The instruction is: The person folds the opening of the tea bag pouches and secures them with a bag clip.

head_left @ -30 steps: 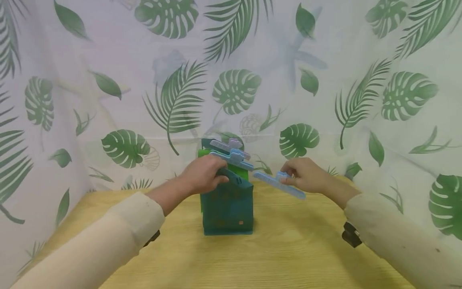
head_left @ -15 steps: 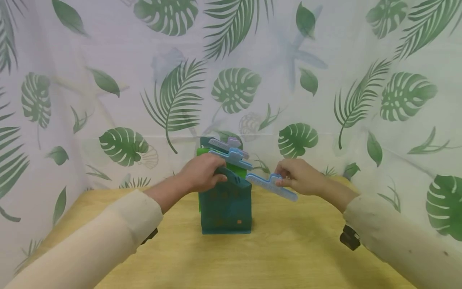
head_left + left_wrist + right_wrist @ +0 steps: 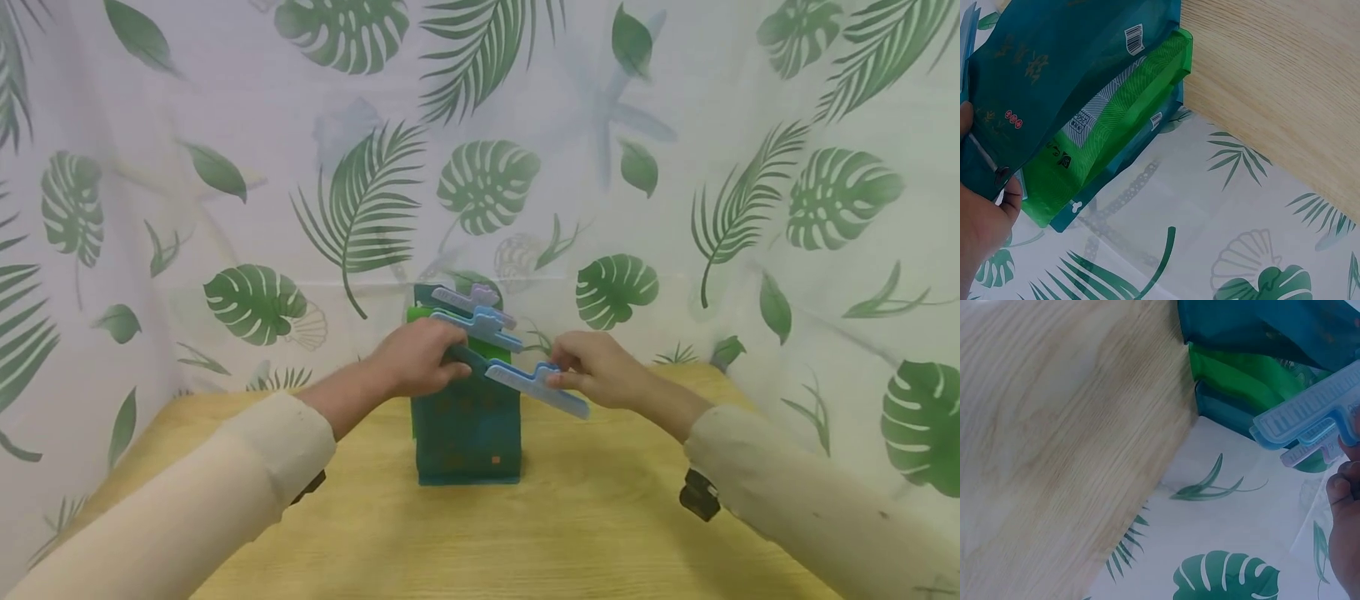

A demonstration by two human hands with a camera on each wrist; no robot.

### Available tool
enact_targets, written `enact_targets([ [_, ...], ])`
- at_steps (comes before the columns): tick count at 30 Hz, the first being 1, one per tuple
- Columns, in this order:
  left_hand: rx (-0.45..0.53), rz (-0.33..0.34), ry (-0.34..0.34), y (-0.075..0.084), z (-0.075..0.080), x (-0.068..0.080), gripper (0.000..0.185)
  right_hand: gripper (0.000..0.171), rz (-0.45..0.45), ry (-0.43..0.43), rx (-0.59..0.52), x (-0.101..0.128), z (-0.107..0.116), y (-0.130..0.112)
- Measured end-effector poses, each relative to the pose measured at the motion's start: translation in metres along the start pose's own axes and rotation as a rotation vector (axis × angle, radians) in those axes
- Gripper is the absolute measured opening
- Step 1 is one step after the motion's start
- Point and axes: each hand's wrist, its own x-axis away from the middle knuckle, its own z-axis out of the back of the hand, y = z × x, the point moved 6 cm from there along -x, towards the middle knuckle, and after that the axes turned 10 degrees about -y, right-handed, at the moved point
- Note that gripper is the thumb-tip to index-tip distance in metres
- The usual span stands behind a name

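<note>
At the near edge of a light wooden table (image 3: pixel 525 533), a person's two cream-sleeved arms reach inward to a dark teal foil pouch (image 3: pixel 468 425) standing upright at mid-table. The left hand (image 3: pixel 420 358) is curled round the pouch's folded top and grips it; the left wrist view shows thumb and palm pressed to the crinkled film. The right hand (image 3: pixel 600 368) pinches the handle end of a long pale-blue plastic sealing clip (image 3: pixel 536 387), its toothed free end touching the top of the pouch beside the left hand.

The clip looks light and stiff, likely sprung, best taken at its tabbed handle as it is here. The pouch looks thin, slick and easily creased, so the fold at the top seems the surest hold.

Behind it stand a bright green pouch (image 3: pixel 1116 125) and a further teal pouch (image 3: pixel 1141 140), their tops carrying a second blue clip (image 3: pixel 480 327) and a lilac clip (image 3: pixel 468 300). Beyond hangs a leaf-printed white curtain (image 3: pixel 225 125).

Whether the held clip's jaws stand apart cannot be made out, and the left fingertips are hidden behind the film. Which rear pouch each clip closes is unclear.
</note>
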Motion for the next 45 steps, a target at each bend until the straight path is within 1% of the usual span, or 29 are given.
enact_targets([
  [6, 0.013, 0.029, -0.041, 0.0, -0.003, 0.0, 0.037, 0.018, 0.014, 0.038, -0.034, -0.008, -0.001, -0.01],
  [9, 0.022, 0.039, -0.057, 0.0, -0.007, -0.001, 0.041, 0.018, 0.035, 0.057, -0.046, -0.012, -0.003, -0.015],
  [14, 0.031, 0.049, -0.038, -0.002, -0.009, -0.003, 0.048, 0.019, 0.067, 0.096, -0.041, -0.019, -0.003, -0.021],
  [19, 0.055, 0.065, -0.023, -0.003, -0.008, -0.004, 0.055, 0.022, 0.093, 0.13, -0.02, -0.029, -0.001, -0.03],
  [25, 0.09, 0.066, -0.001, -0.003, -0.004, -0.005, 0.056, 0.022, 0.105, 0.134, -0.028, -0.039, 0.003, -0.04],
  [29, 0.105, 0.061, 0.003, -0.003, -0.003, -0.007, 0.055, 0.022, 0.101, 0.124, -0.01, -0.038, 0.002, -0.041],
  [32, 0.093, 0.058, 0.007, -0.004, -0.003, -0.006, 0.055, 0.023, 0.122, 0.125, 0.013, -0.037, 0.001, -0.039],
  [35, 0.086, 0.062, 0.029, -0.007, -0.004, -0.001, 0.056, 0.027, 0.145, 0.132, 0.019, -0.032, -0.001, -0.033],
  [37, 0.098, 0.073, 0.062, -0.011, -0.003, 0.005, 0.058, 0.029, 0.142, 0.13, 0.003, -0.028, -0.002, -0.027],
  [39, 0.124, 0.095, 0.1, -0.019, -0.003, 0.013, 0.06, 0.029, 0.11, 0.116, -0.016, -0.023, -0.003, -0.018],
  [41, 0.151, 0.111, 0.132, -0.027, -0.003, 0.022, 0.063, 0.028, 0.056, 0.093, -0.04, -0.016, -0.004, -0.008],
  [45, 0.182, 0.131, 0.165, -0.045, -0.01, 0.039, 0.064, 0.028, -0.055, 0.042, -0.045, -0.001, -0.007, 0.014],
])
